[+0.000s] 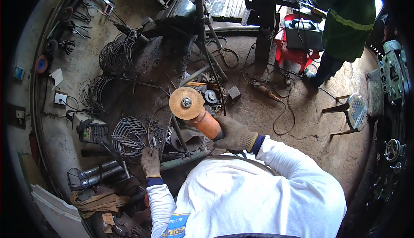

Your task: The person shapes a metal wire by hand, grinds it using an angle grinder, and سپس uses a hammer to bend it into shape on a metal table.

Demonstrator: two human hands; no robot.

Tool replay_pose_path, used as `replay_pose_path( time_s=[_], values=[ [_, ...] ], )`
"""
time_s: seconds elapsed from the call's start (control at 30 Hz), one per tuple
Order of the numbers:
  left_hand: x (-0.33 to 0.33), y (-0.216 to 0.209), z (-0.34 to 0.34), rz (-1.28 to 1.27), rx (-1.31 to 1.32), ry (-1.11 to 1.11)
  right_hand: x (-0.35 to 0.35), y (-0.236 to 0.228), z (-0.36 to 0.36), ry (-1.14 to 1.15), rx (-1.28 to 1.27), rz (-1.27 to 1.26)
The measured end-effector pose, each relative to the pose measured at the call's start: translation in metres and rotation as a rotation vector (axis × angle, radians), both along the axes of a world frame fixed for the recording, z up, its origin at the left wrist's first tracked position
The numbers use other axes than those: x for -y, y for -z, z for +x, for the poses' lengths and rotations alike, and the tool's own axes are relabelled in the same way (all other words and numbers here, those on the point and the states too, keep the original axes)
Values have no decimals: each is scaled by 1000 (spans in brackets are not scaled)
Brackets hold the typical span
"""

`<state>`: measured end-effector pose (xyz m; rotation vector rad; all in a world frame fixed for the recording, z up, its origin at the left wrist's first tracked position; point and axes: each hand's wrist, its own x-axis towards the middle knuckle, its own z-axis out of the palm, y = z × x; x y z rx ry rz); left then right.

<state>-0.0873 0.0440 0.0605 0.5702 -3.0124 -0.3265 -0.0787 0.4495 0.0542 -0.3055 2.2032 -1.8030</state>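
Note:
My right hand [236, 134], in a grey-brown work glove, is wrapped round the orange body of an angle grinder [208, 126]. A tan disc [186, 103] is mounted on the grinder and faces up, over the middle of the workspace. My left hand [151, 163], also gloved, is closed at the near edge of the dark work surface. A small shiny piece [154, 141] shows just beyond its fingertips; what the fingers hold is hidden. Left of that hand lies a rounded grid of bent metal rods [130, 137].
Coils of wire [117, 57] lie at the far left, near a welding machine [89, 127]. A metal frame tube [185, 160] runs before me. Cables and another power tool [268, 93] lie on the floor by a stool [355, 112]. Another person [348, 22] stands at the far right.

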Motion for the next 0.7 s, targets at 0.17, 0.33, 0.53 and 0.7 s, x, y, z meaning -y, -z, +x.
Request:
replay_pose_path(
  time_s=[0.17, 0.33, 0.53, 0.7],
  values=[
    [9, 3, -1, -20, 85, -45, 2, 6, 3, -28, -23, 89],
    [-7, -7, -2, -90, 69, 1, -2, -5, 4, -45, -14, 74],
    [-5, -14, 3, -148, 46, 45, -8, -22, 3, -95, 44, 10],
    [-6, -27, 11, -223, 12, 94, -6, -6, 2, -68, 29, -29]
  ],
)
